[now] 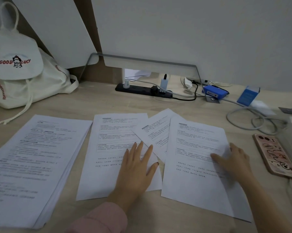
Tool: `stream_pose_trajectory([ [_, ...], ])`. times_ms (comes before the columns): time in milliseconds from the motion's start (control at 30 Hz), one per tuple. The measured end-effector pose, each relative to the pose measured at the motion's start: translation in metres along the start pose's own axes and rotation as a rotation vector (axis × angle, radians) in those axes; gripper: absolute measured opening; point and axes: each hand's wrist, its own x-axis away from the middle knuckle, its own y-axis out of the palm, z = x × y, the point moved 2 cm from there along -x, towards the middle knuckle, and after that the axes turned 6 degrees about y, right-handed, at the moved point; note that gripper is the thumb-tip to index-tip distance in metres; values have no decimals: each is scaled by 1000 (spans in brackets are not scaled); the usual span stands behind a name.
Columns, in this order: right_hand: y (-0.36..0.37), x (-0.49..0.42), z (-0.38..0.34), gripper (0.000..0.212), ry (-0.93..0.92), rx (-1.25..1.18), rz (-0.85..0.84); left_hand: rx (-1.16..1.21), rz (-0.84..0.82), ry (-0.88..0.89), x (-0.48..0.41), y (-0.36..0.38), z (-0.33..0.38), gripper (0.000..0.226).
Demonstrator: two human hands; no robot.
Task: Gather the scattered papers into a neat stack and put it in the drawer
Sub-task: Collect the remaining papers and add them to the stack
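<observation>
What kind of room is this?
Probably a study desk at home or in a dorm: printed papers spread on a wooden desk, a power strip with chargers, and a backpack.

Canvas bag (20,78), power strip (142,90), phone (274,155)

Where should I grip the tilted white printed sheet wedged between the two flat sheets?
Take the tilted white sheet by its far corner, reaching in from the wall side: that corner lies uncovered on the desk, while its near part is overlapped by the right sheet.
</observation>
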Motion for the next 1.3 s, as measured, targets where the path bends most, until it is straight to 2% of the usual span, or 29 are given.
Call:
stream_pose_trajectory([
  [67,-1,-7,-8,80,-55,16,-52,-18,-31,6,-9,10,-2,93],
  [200,-4,-20,-24,79,-156,34,-138,-65,-7,18,-15,18,-6,83],
  [267,-9,-29,-26,88,-63,39,-132,-130,21,24,-14,19,-9,71],
  [367,-16,-42,-30,93,61,78,-117,-107,-13,3,-13,21,-12,60],
  [467,-16,-52,-39,85,125,-43,-215,-88,23,11,-11,24,-13,60],
  [533,-14,-53,-44,71,132,-124,-262,-91,40,5,-11,24,-13,60],
  [600,-10,-53,-52,45,55,-137,-226,-98,59,6,-11,25,-13,59],
  [667,-8,-52,-66,15,-105,-128,-99,-104,83,16,-11,26,-14,59],
  [733,-10,-49,-83,23,-246,-134,37,-92,85,15,-11,25,-14,59],
  [800,-11,-47,-95,31,-313,-106,108,-78,65,20,-11,25,-14,58],
  [933,-3,-48,-100,29,-283,-45,-18,-7,56,25,-10,20,-12,58],
  [1033,-1,-49,-94,29,-211,-117,-89,235,200,-64,-10,10,-16,57],
  [1133,-14,-46,-88,23,-99,-402,-75,221,345,-239,-6,-4,-35,55],
  [1233,-18,-33,-87,21,82,-745,-193,259,307,-503,0,-18,-62,59],
  [1300,-9,-19,-95,19,97,-764,-253,312,269,-566,3,-24,-69,60],
])
